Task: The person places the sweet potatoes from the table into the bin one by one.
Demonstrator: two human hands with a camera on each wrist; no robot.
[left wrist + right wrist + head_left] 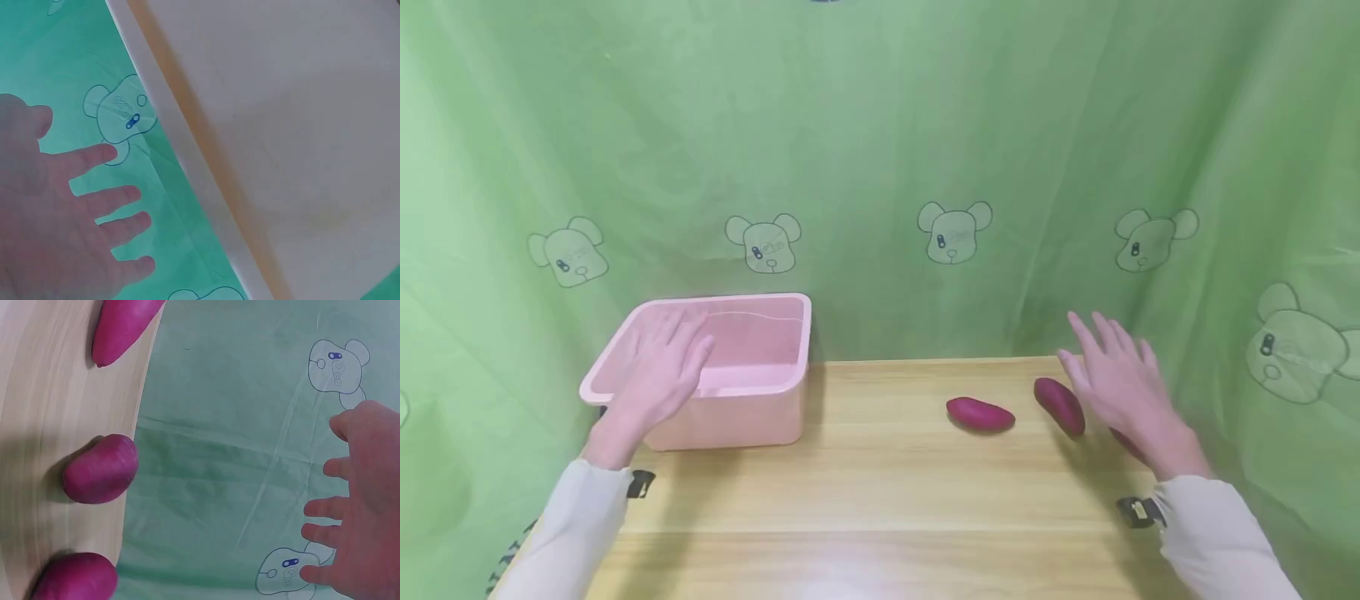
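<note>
In the head view my left hand (658, 367) hovers over the left part of a pink plastic basin (730, 421), fingers extended and holding nothing. The left wrist view shows that hand (69, 212) with spread fingers beside the basin's pale wall (300, 125). On the right, my right hand (1120, 375) is raised with straight, spread fingers and nothing in it. Purple sweet potatoes lie below and beside it: one near the middle (981, 415), a second sweet potato (1060, 407) just left of the hand, and a third sweet potato (1126, 444) partly hidden behind the wrist.
The light wooden table (865, 492) carries the basin at its left and the sweet potatoes at its right. A green curtain (865, 150) with bear-head prints hangs behind the table's far edge and along both sides.
</note>
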